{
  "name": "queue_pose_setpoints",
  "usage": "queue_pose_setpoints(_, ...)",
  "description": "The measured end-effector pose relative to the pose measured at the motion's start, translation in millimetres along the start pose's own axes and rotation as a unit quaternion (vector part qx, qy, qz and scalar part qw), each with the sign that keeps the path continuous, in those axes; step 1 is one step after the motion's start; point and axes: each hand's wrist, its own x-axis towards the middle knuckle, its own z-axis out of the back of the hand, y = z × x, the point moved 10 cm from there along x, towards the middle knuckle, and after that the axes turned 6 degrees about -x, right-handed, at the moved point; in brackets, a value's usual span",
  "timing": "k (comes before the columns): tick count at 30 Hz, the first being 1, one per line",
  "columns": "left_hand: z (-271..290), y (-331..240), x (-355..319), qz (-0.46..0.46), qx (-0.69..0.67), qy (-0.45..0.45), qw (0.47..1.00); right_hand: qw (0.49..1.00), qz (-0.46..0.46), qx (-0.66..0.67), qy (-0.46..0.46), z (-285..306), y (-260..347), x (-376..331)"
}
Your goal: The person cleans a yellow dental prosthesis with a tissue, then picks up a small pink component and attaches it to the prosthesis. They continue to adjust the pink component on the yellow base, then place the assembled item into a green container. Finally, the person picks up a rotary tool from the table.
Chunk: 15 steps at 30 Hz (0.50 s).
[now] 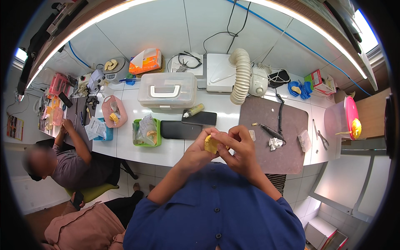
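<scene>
- Yellow dental cast (209,144) sat near, between both hands;
- left hand (195,153) had fingers curled closed around its left side;
- right hand (239,151), fingertips slightly parted, met its right edge; grip unclear.

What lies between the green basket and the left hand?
In the head view, a flat black case lies on the white table between the green basket and the left hand.
</scene>
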Motion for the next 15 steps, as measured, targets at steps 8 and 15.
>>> queue_pose_setpoints(8, -5, -10, -1, -0.012, -0.048, -0.005, 0.999, 1.0, -0.023, 0.003, -0.001, 4, -11, -3)
queue_pose_setpoints(15, -6, -11, 0, 0.001, -0.027, -0.004, 1.0, 0.998, -0.047, 0.041, -0.008, 7, -25, -6)
